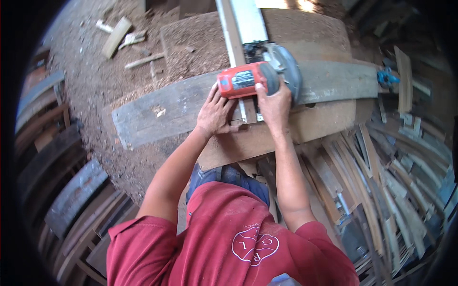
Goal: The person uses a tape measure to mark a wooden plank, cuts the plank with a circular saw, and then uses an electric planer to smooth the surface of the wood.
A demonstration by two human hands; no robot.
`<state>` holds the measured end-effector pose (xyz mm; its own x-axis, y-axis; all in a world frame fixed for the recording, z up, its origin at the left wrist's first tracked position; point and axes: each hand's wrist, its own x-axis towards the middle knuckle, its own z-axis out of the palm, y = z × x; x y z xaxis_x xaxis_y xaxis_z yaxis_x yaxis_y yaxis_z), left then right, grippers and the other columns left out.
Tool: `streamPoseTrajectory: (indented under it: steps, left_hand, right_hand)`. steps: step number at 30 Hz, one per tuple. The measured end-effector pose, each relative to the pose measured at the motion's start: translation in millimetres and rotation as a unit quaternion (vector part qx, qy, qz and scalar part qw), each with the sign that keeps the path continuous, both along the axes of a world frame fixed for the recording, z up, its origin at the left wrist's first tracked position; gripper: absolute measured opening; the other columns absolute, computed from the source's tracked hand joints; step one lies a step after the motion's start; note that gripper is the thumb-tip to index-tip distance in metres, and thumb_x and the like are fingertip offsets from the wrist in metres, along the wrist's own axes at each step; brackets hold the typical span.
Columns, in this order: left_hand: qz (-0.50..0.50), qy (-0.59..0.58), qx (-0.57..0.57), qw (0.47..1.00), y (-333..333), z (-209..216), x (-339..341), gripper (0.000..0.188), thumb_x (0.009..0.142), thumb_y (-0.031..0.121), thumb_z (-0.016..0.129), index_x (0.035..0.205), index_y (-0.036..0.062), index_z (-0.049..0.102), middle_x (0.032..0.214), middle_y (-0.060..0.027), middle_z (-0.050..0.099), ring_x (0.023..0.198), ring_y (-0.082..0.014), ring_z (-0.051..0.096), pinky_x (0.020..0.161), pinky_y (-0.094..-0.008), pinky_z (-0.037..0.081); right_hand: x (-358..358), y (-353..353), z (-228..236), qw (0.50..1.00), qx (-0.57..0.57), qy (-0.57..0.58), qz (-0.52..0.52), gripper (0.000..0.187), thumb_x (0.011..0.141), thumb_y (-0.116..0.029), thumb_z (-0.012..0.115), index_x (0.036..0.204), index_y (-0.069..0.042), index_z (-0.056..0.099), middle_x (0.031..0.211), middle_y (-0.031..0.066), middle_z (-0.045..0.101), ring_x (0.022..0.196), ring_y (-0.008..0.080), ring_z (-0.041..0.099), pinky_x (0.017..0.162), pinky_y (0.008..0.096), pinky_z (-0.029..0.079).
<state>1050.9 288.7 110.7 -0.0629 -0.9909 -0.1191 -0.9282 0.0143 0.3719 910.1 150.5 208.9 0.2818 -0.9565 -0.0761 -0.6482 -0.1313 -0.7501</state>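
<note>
Atop the grey plank (167,108), my right hand (275,106) grips the red saw (238,80) for control; my left hand (215,114), spread flat, seems to brace the narrow strip (234,38) crossing that plank.

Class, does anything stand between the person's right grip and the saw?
Nothing visible does: the right grip is directly on the saw. The left grip is off to the left, near its red end, not between them.

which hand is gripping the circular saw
The right hand, closed on the circular saw; the left hand instead lies spread over the grey board beside it.
</note>
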Motion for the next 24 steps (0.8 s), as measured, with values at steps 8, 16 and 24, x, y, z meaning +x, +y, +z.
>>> streamPoseTrajectory:
  steps: [8, 16, 24]
  left_hand:
    - [0.013, 0.027, 0.019, 0.999, 9.4, -14.2, -5.4, 0.121, 0.066, 0.082, 0.071, 0.158, 0.0080, 0.047, 0.164, -0.0200, 0.043, 0.158, -0.0386, 0.028, 0.133, -0.0559, 0.010]
    - [-0.019, -0.065, -0.036, 0.997, -1.3, 6.1, -23.5, 0.115, 0.082, 0.065, 0.070, 0.164, -0.0033, 0.027, 0.174, -0.0261, 0.020, 0.163, -0.0426, 0.013, 0.132, -0.0588, 0.006]
    - [-0.016, -0.182, -0.075, 0.980, 33.1, -39.0, -41.6, 0.065, 0.107, 0.019, 0.043, 0.163, -0.0078, 0.023, 0.173, -0.0270, 0.020, 0.161, -0.0483, 0.014, 0.129, -0.0656, 0.007]
  right_hand:
    - [-12.3, 24.4, 45.2, 0.998, 0.025, 0.019, -0.045, 0.037, 0.088, -0.019, 0.075, 0.116, 0.004, 0.071, 0.102, 0.0312, 0.073, 0.099, 0.0467, 0.073, 0.088, 0.0500, 0.058]
    - [-140.0, 62.4, 112.8, 0.991, -0.035, 0.016, -0.130, 0.047, 0.086, -0.019, 0.076, 0.123, 0.008, 0.069, 0.103, 0.0321, 0.073, 0.099, 0.0453, 0.073, 0.090, 0.0503, 0.058]
    - [-317.5, 70.2, 154.6, 0.947, -0.140, 0.006, -0.289, 0.038, 0.090, -0.011, 0.076, 0.124, 0.005, 0.070, 0.116, 0.0187, 0.077, 0.108, 0.0263, 0.074, 0.100, 0.0385, 0.054]
